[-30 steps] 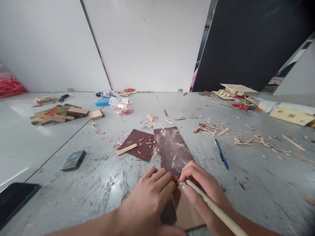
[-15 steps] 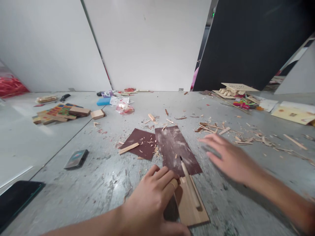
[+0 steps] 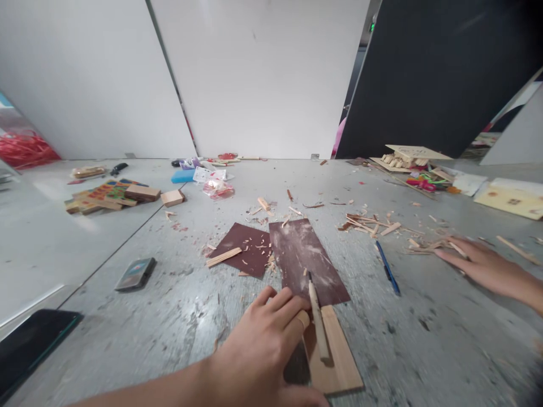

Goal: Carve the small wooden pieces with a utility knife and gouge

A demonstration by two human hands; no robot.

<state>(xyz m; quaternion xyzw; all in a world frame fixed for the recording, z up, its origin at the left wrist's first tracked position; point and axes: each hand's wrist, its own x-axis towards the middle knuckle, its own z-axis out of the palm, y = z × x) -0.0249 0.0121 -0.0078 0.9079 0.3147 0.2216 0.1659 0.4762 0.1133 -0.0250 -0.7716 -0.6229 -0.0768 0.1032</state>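
Observation:
My left hand [image 3: 271, 333], with a ring on one finger, rests at the left edge of a flat wooden board [image 3: 339, 350]; its fingers are curled and what they hold, if anything, is hidden. A carving tool [image 3: 319, 322] with a wooden handle lies on the board, its dark tip over a dusty brown sandpaper sheet [image 3: 305, 254]. Over at the right, my right hand [image 3: 481, 263] is low among wood scraps, and a thin light stick shows by its fingers. A blue pen [image 3: 387, 268] lies between the sandpaper and my right hand.
A second sandpaper piece [image 3: 248, 243] carries thin sticks and shavings. At left are a phone [image 3: 34, 350], a small flat case [image 3: 136, 274] and wooden blocks [image 3: 143, 193]. Wood strips [image 3: 369, 222] lie right of centre. White panels [image 3: 263, 73] stand behind.
My right hand has moved right, away from the sandpaper, to the scraps, and the blue pen has come into view. The carving tool has shifted slightly left on the board.

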